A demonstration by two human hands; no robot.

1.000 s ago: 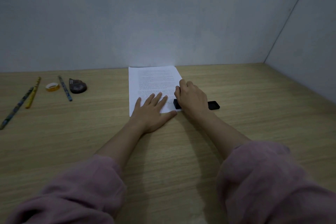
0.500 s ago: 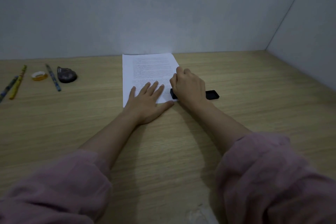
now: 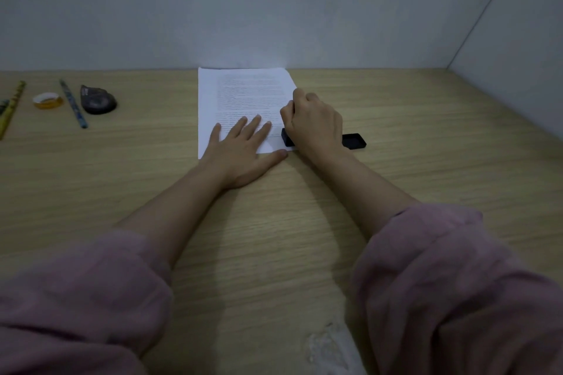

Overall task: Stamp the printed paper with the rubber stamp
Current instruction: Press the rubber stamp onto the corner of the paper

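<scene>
The printed paper (image 3: 243, 91) lies on the wooden desk, its far edge against the wall. My left hand (image 3: 243, 149) rests flat on the sheet's near end, fingers spread. My right hand (image 3: 315, 122) is curled into a fist at the paper's right edge, closed around the rubber stamp, which the fingers hide. Under that fist lies a flat black ink pad case; one end (image 3: 285, 136) shows beside the paper and the other end (image 3: 353, 141) sticks out to the right.
At the far left lie two pencils (image 3: 73, 103) (image 3: 12, 106), a small tape roll (image 3: 48, 100) and a dark tape dispenser (image 3: 97, 100). Walls close the desk at the back and on the right. Pink sleeves (image 3: 441, 283) fill the near corners.
The view has shifted, so everything sits lower in the frame than a second ago. Both hands hold the same places relative to the paper and the black case.
</scene>
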